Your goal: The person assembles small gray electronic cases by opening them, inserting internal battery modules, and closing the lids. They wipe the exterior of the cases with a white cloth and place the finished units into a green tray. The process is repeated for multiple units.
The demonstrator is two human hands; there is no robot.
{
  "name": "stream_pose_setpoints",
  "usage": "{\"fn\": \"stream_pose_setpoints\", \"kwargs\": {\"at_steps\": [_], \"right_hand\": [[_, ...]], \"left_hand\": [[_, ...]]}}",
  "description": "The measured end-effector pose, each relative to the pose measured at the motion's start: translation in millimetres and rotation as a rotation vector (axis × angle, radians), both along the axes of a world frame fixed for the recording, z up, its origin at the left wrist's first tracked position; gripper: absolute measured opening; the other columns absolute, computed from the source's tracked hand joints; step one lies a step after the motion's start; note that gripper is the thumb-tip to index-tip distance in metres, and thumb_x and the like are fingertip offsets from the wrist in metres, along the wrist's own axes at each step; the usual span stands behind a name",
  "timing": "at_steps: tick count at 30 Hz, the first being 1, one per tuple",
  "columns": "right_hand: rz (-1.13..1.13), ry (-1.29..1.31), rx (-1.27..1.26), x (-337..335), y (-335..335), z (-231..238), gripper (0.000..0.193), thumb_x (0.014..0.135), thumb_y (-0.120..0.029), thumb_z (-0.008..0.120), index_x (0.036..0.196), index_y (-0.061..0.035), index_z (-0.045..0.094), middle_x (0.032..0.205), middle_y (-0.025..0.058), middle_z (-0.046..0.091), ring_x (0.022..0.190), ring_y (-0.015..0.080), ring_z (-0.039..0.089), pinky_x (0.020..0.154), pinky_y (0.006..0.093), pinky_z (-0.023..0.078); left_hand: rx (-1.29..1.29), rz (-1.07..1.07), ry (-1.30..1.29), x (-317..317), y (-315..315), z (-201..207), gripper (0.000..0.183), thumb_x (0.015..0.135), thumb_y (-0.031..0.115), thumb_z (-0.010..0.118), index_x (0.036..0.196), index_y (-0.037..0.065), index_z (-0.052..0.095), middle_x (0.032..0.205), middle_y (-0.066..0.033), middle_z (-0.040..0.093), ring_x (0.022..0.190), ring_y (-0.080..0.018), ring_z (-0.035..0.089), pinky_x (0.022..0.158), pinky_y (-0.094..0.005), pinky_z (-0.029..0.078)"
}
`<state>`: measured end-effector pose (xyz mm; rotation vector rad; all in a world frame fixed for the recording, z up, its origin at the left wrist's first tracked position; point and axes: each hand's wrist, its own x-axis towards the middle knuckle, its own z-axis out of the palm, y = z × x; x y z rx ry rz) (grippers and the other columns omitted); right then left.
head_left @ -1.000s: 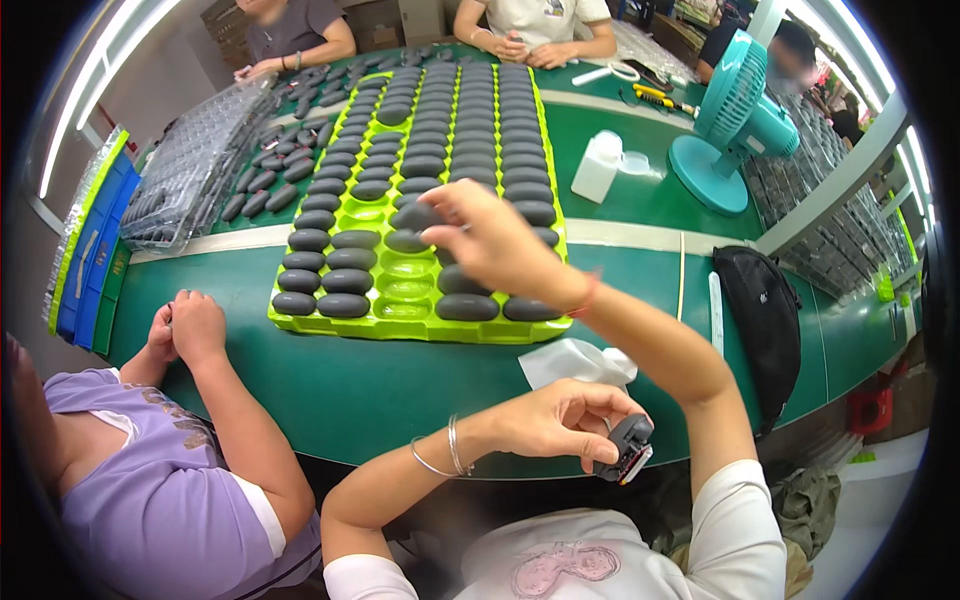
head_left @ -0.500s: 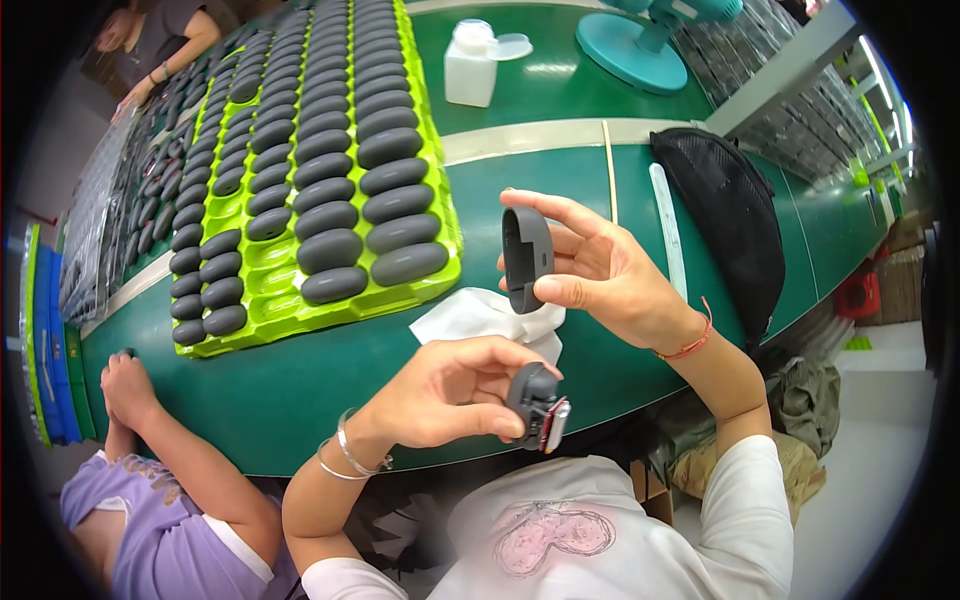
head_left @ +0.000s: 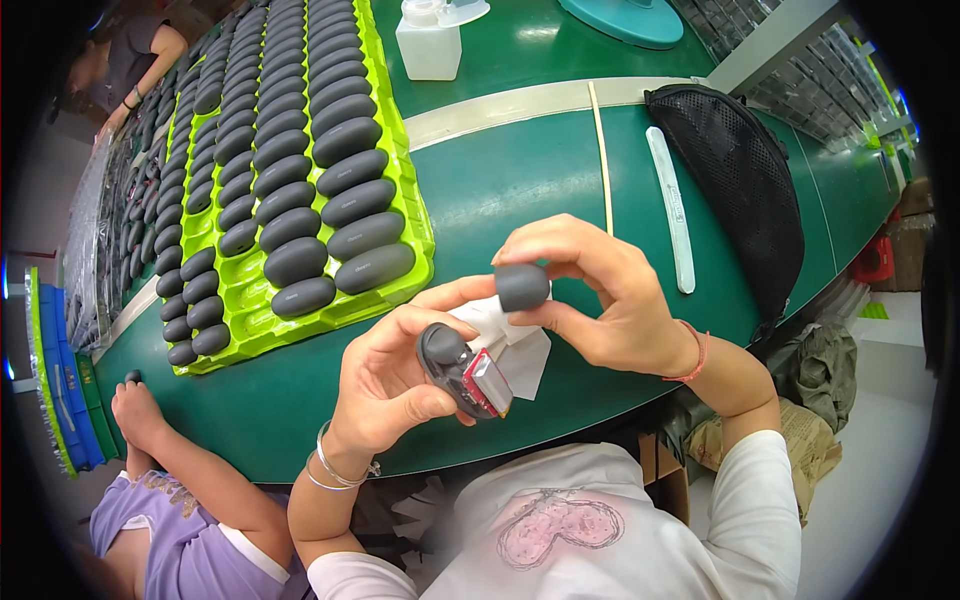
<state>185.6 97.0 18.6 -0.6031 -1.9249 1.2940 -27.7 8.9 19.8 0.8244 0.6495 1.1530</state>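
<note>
**Bare left hand (head_left: pixel 385 395) and bare right hand (head_left: pixel 625 300) both occupied above the bench**

In the head view, the left hand is curled, thumb and fingers closed around a dark grey plastic device part (head_left: pixel 447 350) with a red circuit board and silvery block exposed. The right hand pinches a rounded, matte dark grey plastic shell (head_left: pixel 522 288) between thumb and fingers. Shell and device part are apart, the shell higher and to the right; whether the left index fingertip touches the shell cannot be told.

Behind both hands, partly covered by them, a crumpled white sheet (head_left: pixel 528 365) lies on the glossy green tabletop (head_left: pixel 510 210). A lime-green moulded tray (head_left: pixel 418 235), crowded with rows of dark grey oval pieces (head_left: pixel 375 268), takes up the left side, its near right corner close to the left hand. Beyond stand a square white plastic bottle (head_left: pixel 430 50) and a round teal base (head_left: pixel 630 15). To the right, a thin pale stick (head_left: pixel 602 160), a flat whitish strip (head_left: pixel 671 210) and a black mesh pouch (head_left: pixel 735 180) lie apart. At lower left, a co-worker's purple sleeve (head_left: pixel 205 545) borders the table.
</note>
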Motion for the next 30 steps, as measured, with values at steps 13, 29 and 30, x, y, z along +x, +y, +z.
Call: {"fn": "stream_pose_setpoints", "kwargs": {"at_steps": [13,29,30], "right_hand": [[-0.118,0.108,0.860,2.3,4.2,-18.7,0.035,0.065,0.007,0.066,0.097,-0.0071,0.062,0.109,0.0131,0.058,0.101,0.0323,0.058,0.088,0.0459,0.053],[0.077,0.152,0.011,-5.3,-7.1,-14.6,0.045,0.071,0.009,0.071,0.113,-0.0013,0.057,0.108,0.0125,0.065,0.099,0.0251,0.066,0.086,0.0352,0.055],[0.064,0.162,-0.117,-6.0,-9.7,-12.8,0.047,0.073,0.007,0.072,0.116,-0.0016,0.056,0.108,0.0115,0.064,0.099,0.0230,0.066,0.086,0.0349,0.055]], "left_hand": [[0.112,-0.219,0.054,1.3,-10.4,-8.1,0.050,0.072,-0.002,0.079,0.116,-0.007,0.056,0.121,-0.0212,0.057,0.105,-0.0246,0.062,0.086,-0.0361,0.056],[-0.142,-0.099,-0.232,-3.9,-5.9,0.7,0.052,0.079,0.020,0.078,0.116,-0.006,0.050,0.124,-0.0307,0.053,0.100,-0.0317,0.065,0.076,-0.0372,0.058],[-0.141,-0.081,-0.255,-5.9,-4.2,1.4,0.053,0.081,0.022,0.076,0.117,-0.006,0.049,0.124,-0.0314,0.053,0.094,-0.0340,0.067,0.067,-0.0370,0.061]]}}
